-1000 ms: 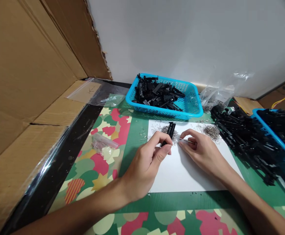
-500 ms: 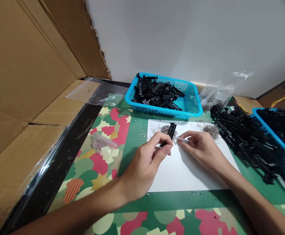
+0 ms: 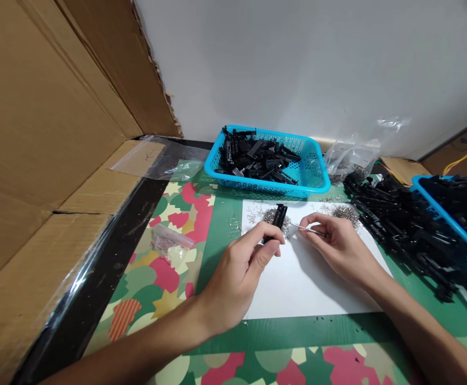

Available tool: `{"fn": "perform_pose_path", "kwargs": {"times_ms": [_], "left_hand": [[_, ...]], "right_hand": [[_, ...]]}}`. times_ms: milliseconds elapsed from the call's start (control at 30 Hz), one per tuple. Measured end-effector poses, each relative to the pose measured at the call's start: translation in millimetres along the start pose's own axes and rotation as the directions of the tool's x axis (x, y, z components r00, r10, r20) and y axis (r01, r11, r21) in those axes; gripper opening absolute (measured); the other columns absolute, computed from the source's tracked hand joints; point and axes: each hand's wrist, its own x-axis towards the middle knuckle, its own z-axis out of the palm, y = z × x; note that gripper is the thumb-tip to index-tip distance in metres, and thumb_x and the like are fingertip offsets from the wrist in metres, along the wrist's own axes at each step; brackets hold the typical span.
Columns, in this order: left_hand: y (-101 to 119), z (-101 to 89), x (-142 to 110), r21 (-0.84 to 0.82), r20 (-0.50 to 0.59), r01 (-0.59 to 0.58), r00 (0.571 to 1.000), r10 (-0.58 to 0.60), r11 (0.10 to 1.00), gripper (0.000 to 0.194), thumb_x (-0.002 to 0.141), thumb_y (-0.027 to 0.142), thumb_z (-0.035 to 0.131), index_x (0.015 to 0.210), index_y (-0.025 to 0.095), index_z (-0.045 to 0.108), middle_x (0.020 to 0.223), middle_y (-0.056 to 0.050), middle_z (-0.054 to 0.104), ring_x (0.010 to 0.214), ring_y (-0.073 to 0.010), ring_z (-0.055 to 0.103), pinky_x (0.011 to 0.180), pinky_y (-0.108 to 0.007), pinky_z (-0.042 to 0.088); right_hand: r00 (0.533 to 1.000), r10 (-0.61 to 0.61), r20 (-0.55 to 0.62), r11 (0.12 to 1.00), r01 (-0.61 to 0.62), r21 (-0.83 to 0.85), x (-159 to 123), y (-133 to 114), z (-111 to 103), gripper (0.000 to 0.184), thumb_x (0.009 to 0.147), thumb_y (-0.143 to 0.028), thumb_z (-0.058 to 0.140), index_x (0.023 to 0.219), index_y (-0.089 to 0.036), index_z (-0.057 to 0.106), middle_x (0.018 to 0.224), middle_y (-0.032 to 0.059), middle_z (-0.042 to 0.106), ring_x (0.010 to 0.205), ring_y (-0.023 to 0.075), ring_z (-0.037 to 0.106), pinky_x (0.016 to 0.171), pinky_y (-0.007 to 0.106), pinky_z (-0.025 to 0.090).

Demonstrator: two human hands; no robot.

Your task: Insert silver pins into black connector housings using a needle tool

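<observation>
A slim black plastic part stands up out of the grip of my left hand, pinched between thumb and fingers over a sheet of white paper. My right hand is closed on a pair of thin metal tweezers, their tip pointing left toward the black part. Whether the tip touches the part or carries anything is too small to tell. Behind the part lies a pile of tiny metal pieces, and a second pile of metal pieces sits past my right hand.
A blue basket of black parts stands at the back. Loose black parts and another blue basket fill the right side. Plastic bags lie at the back left, back right and left. Cardboard walls the left.
My right hand with the tweezers has drawn slightly right, away from the black part. The left hand still holds the part in nearly the same place; the view has shifted a little.
</observation>
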Motion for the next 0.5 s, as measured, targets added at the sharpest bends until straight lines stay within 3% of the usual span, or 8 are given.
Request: {"fn": "perform_pose_path", "kwargs": {"times_ms": [167,267,367,433,500], "left_hand": [[2.9,-0.1,1.3,0.117,-0.033,-0.077,0.996,0.081,0.990,0.028,0.114,0.026,0.049,0.113,0.024,0.077,0.094,-0.001,0.062,0.083,-0.0152,0.055,0.076,-0.028,0.043],[2.6,0.4,2.1,0.133,-0.042,-0.086,0.995,0.092,0.987,0.027,0.114,0.024,0.051,0.111,0.023,0.078,0.094,0.000,0.063,0.087,-0.0159,0.057,0.082,-0.028,0.044],[1.2,0.4,2.2,0.130,-0.047,-0.096,0.994,0.103,0.987,0.026,0.114,0.023,0.051,0.111,0.023,0.077,0.095,0.000,0.065,0.087,-0.0157,0.058,0.081,-0.028,0.044],[0.4,0.2,2.2,0.134,-0.058,-0.103,0.992,0.112,0.986,0.026,0.114,0.023,0.051,0.111,0.023,0.077,0.094,0.000,0.064,0.084,-0.0152,0.057,0.079,-0.027,0.044],[-0.4,0.3,2.4,0.140,-0.070,-0.099,0.991,0.110,0.985,0.026,0.114,0.024,0.051,0.110,0.023,0.077,0.093,0.001,0.064,0.081,-0.0144,0.057,0.078,-0.027,0.044]], "right_hand": [[0.998,-0.010,-0.069,0.978,0.024,0.209,-3.8,-6.1,0.2,0.024,0.102,-0.046,0.066,0.098,-0.021,0.068,0.066,-0.0033,0.048,0.058,0.0135,0.035,0.053,0.028,0.025],[0.995,-0.056,-0.086,0.994,0.064,0.090,-4.6,-5.3,2.6,0.014,0.100,-0.035,0.066,0.097,-0.022,0.069,0.069,-0.0020,0.054,0.059,0.0135,0.039,0.055,0.028,0.028],[0.995,-0.080,-0.067,0.994,0.075,-0.083,-3.8,-1.4,5.2,0.009,0.098,-0.026,0.063,0.097,-0.021,0.071,0.062,-0.0048,0.046,0.057,0.0127,0.035,0.054,0.028,0.025],[0.994,-0.086,-0.071,0.995,0.083,-0.050,-2.9,-0.3,5.8,0.010,0.098,-0.027,0.064,0.097,-0.020,0.071,0.063,-0.0043,0.049,0.057,0.0124,0.036,0.054,0.027,0.025],[0.996,-0.070,-0.060,0.993,0.075,0.093,-2.5,-1.7,5.3,0.015,0.099,-0.033,0.067,0.096,-0.019,0.072,0.069,-0.0014,0.057,0.059,0.0125,0.041,0.054,0.026,0.028]]}}
